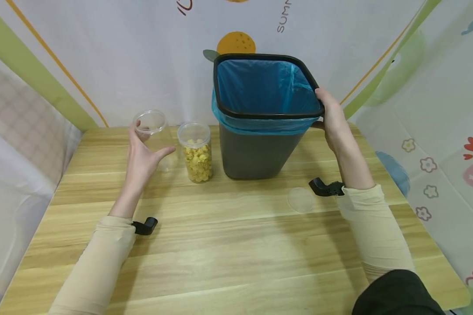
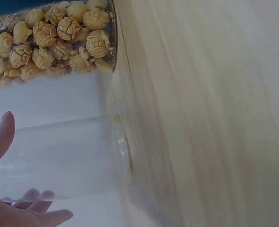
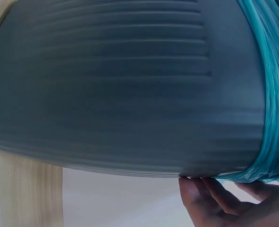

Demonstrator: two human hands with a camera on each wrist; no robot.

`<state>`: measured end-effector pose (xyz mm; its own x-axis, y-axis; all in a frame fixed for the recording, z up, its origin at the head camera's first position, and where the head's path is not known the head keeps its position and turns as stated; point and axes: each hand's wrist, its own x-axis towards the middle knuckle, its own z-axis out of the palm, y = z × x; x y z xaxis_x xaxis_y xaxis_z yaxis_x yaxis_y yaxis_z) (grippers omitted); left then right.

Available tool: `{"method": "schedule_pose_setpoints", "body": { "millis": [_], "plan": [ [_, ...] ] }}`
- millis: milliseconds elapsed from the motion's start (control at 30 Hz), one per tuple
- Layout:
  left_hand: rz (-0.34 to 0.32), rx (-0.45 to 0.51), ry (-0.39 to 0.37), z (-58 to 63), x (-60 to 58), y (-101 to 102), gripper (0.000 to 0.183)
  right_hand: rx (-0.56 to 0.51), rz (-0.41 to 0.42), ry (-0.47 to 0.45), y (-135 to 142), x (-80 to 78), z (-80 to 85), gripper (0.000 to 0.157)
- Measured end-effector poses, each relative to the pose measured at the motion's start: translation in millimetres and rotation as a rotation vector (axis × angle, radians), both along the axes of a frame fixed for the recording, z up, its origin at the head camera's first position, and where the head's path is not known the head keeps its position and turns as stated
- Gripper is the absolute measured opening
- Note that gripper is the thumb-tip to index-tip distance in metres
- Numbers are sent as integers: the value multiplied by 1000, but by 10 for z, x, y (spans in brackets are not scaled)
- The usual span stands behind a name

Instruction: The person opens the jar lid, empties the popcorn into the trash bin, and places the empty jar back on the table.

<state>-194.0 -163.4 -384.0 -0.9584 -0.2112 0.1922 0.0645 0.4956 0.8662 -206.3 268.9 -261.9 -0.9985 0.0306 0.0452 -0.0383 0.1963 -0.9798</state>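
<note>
My left hand [image 1: 143, 155] is around an empty clear plastic jar [image 1: 161, 142], thumb stretched out on its near side and fingers behind it. In the left wrist view the thumb [image 2: 4, 135] is straight and the jar has a few yellow crumbs by its base. Just right of it stands a similar jar of yellow popcorn [image 1: 198, 162]. My right hand [image 1: 333, 113] grips the black rim of a dark grey trash bin [image 1: 256, 153] at its right side. A blue bag [image 1: 256, 83] lines the bin and folds over outside. Fingertips [image 3: 191, 191] show against the bin wall in the right wrist view.
A thin clear round disc [image 1: 301, 200] lies on the wooden table [image 1: 220, 245], in front and right of the bin. A printed white curtain [image 1: 142, 57] hangs close behind the table. A black rounded object [image 1: 396, 295] shows at the lower right.
</note>
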Motion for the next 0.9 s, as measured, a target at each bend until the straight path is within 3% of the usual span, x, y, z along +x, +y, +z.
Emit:
{"method": "schedule_pose_setpoints", "body": {
  "millis": [367, 567, 900],
  "plan": [
    [27, 24, 57, 38, 75, 9, 122, -26, -4, 0, 2, -55, -6, 44],
    [59, 44, 174, 115, 196, 27, 114, -52, -6, -4, -11, -73, 0, 47],
    [98, -22, 405, 200, 372, 138, 100, -65, 13, -4, 64, -52, -22, 58]
  ]
}}
